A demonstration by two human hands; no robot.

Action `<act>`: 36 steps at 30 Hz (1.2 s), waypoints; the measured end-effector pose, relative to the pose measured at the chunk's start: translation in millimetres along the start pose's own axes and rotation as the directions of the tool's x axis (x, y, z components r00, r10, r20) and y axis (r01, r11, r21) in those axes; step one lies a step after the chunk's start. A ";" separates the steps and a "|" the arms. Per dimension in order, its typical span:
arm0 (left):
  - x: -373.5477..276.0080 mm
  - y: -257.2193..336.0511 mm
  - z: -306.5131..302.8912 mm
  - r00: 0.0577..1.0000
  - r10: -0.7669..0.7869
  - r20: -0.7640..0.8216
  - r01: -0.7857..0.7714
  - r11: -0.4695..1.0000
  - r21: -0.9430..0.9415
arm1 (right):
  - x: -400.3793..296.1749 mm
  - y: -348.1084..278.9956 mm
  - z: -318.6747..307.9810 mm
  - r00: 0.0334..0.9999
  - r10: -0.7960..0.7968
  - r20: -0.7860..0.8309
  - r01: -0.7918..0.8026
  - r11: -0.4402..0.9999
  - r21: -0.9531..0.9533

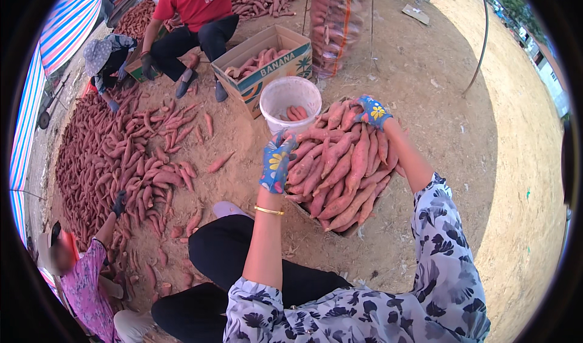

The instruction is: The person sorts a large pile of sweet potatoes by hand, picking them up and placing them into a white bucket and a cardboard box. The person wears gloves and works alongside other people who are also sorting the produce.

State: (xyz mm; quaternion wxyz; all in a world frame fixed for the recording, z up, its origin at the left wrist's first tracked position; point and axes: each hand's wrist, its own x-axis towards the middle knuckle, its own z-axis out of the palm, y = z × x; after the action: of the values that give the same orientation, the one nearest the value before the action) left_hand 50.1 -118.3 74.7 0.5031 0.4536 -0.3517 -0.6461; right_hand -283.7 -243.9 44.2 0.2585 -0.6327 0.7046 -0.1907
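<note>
In front of me stands a cardboard box heaped above its rim with reddish sweet potatoes [339,161]. My left hand [277,161], in a blue flowered glove, is shut on one end of a sweet potato [321,135] that lies across the heap's near-bucket side. My right hand [372,111], gloved alike, rests on sweet potatoes at the heap's far right corner; whether it grips one is hidden. Touching the heap's far left side is a white plastic bucket [291,90] with a few sweet potatoes [296,113] at its bottom.
A banana carton [275,72] partly filled with sweet potatoes stands beyond the bucket, beside a tall filled clear bag [334,29]. Left lies a large sweet potato pile [114,156], with co-workers around it. A thin curved pole [480,47] rises at the right.
</note>
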 end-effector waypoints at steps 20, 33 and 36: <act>1.1 2.9 -7.5 1.000 -0.002 -0.027 0.002 1.000 -0.005 | 38.6 -2.1 -0.2 0.984 0.167 0.062 -0.175 0.855 0.489; 0.0 0.1 -10.6 1.000 0.020 0.006 -0.020 1.000 0.008 | -52.3 77.2 -58.2 0.944 -0.028 -0.329 -0.048 0.974 -0.222; -2.4 -0.3 -14.8 1.000 -0.014 -0.009 0.014 1.000 0.017 | -105.8 76.5 -9.0 0.937 -0.019 -0.350 -0.021 0.994 -0.109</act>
State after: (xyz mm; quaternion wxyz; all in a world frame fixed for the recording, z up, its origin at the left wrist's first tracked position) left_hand 64.2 -115.8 70.0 0.4963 0.4631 -0.3518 -0.6446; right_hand -342.9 -130.0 18.7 0.0935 -0.6016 0.7492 -0.2606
